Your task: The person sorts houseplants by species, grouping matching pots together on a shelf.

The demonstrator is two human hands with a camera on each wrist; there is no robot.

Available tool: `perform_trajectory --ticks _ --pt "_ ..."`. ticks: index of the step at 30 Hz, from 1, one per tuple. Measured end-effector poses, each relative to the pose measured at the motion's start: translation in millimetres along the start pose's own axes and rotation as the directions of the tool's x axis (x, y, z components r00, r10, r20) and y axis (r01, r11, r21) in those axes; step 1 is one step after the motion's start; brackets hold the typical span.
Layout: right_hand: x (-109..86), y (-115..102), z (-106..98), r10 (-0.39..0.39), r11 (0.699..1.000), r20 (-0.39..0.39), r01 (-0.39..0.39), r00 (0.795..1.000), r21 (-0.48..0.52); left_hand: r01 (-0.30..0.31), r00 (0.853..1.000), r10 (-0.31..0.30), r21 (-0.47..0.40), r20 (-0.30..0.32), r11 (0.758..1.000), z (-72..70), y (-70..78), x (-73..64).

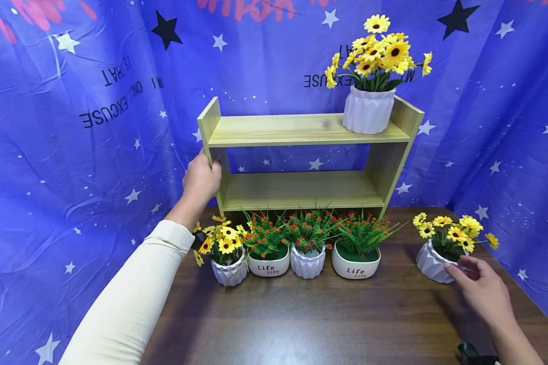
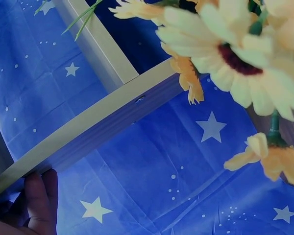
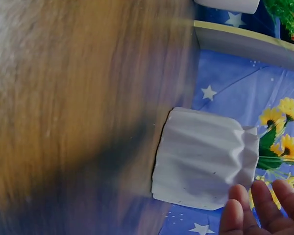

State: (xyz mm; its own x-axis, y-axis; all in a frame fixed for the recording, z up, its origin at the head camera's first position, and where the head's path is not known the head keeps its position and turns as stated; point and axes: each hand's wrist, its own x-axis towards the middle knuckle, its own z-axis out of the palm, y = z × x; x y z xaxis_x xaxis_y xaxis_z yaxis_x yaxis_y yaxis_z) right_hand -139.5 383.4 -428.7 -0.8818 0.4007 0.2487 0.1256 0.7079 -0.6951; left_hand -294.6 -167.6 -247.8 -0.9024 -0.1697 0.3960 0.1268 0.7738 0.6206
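Observation:
My left hand grips the left side panel of a light wooden two-tier shelf, the thumb on its inner face. In the left wrist view, fingers curl around that panel's edge. At the right of the table, my right hand is beside a white fluted pot of yellow daisy-like flowers. From the right wrist, its loosely extended fingertips appear right at the pot's rim, not wrapped around it. Another white pot of yellow flowers stands at the right end of the shelf's top board.
Before the shelf stands a row: a yellow-flowered pot, a white "Life" planter with red flowers, a fluted red-flowered pot and another "Life" planter. Brown wooden table lies in front; a blue starry curtain hangs around it.

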Motion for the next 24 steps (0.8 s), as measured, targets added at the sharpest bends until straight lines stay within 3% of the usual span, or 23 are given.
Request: perform_trajectory --ticks 6,16,24 --pt "4.2 6.5 -1.6 0.071 0.997 -0.024 -0.071 0.997 0.022 0.0 1.0 0.0 0.011 -0.002 1.0 1.3 -0.3 1.7" --pt "19.9 20.8 7.1 0.164 0.976 0.113 -0.178 0.98 0.129 -0.001 1.0 0.001 0.002 -0.001 1.0 2.1 -0.3 1.5" --pt "29.2 27.3 16.1 0.194 0.966 0.161 -0.216 0.968 0.139 -0.001 1.0 0.001 0.003 -0.007 1.0 0.9 -0.5 1.0"
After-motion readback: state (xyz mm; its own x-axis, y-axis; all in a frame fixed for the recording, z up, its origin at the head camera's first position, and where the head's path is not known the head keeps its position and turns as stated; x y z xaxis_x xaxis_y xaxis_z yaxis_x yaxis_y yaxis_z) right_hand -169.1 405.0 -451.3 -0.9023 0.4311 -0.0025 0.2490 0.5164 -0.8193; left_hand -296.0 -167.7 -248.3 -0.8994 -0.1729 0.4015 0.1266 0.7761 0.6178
